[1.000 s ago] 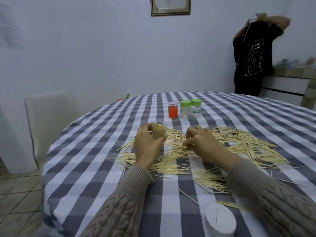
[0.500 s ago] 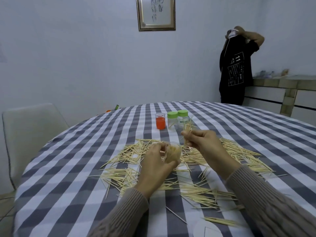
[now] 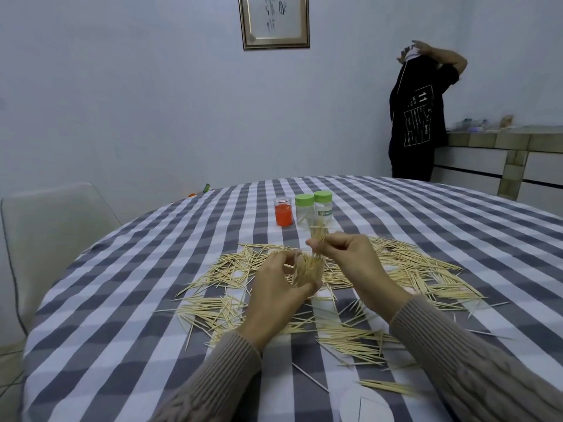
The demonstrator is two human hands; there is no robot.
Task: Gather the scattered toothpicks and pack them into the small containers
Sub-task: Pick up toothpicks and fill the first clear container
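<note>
Filling one small container by hand, with most of the toothpicks left on the table.

At frame centre the left hand (image 3: 278, 287) is curled round a small clear container (image 3: 306, 271) crammed with toothpicks, while the right hand (image 3: 350, 254) pinches a thin wooden bunch (image 3: 318, 236) just above its mouth. Pale loose toothpicks (image 3: 411, 269) blanket the grey-and-white checked tablecloth (image 3: 122, 300) around both hands. Further up, an orange-filled clear jar (image 3: 283, 212) and two green-lidded clear jars (image 3: 313, 208) stand together; I judge the job early.
</note>
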